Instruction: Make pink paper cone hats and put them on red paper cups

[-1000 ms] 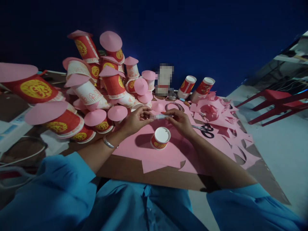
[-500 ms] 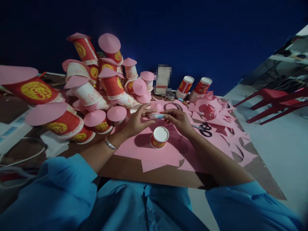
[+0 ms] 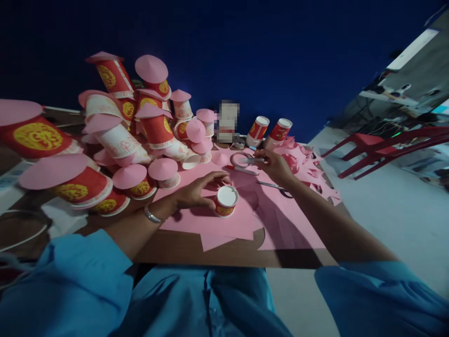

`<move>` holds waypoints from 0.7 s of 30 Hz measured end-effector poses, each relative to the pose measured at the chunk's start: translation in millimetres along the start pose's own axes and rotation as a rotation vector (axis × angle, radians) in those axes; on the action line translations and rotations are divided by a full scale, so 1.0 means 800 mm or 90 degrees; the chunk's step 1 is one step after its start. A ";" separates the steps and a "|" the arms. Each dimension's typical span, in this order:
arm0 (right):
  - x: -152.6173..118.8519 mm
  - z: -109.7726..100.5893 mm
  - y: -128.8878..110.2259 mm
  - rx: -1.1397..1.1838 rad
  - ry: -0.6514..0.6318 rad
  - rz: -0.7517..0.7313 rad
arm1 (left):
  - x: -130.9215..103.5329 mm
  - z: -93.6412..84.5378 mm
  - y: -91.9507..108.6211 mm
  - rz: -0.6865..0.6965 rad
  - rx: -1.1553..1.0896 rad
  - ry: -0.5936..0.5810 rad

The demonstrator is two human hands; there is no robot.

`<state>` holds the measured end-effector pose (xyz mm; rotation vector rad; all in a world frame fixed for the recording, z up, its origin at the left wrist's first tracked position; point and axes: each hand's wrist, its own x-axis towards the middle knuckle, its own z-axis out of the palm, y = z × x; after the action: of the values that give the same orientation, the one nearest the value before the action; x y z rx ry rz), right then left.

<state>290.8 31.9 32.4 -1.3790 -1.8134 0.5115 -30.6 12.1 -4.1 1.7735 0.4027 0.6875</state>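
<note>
A short red paper cup (image 3: pixel 225 210) with a yellow pattern and a white top stands on a pink paper sheet (image 3: pixel 196 220). My left hand (image 3: pixel 199 189) curves round its left and far sides, thumb and fingers apart. The thumb is close against the cup, but firm contact is not clear. Farther right, my right hand (image 3: pixel 275 164) is closed on a pale glue stick (image 3: pixel 255 160), blurred by motion, above a roll of tape (image 3: pixel 240 159). A red and white cutter-like tool (image 3: pixel 242 170) lies below it, and scissors (image 3: pixel 271 185) lie nearer me.
Many red and white cups topped with pink paper cones (image 3: pixel 157 126) are piled at the left. Two red cups (image 3: pixel 257 132) stand at the back, beside pink paper scraps (image 3: pixel 298 159). A red chair (image 3: pixel 365 145) is on the floor at the right.
My hands, together at the glue stick before, have parted. My left hand has come down to the cup; my right hand has moved right with the glue stick. The view has turned slightly right.
</note>
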 end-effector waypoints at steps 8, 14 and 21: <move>-0.055 0.021 0.034 -0.136 -0.009 -0.037 | -0.002 0.020 0.023 -0.053 0.143 -0.005; -0.048 0.041 0.014 -0.168 0.104 -0.161 | -0.002 0.025 0.029 -0.105 0.171 0.127; -0.055 0.071 -0.035 0.103 0.034 -0.175 | -0.001 0.016 0.027 -0.121 0.246 0.171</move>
<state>233.4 -10.6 2.8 -1.0062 -1.8378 0.4591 -24.5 -4.3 14.1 1.9726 0.9273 0.7496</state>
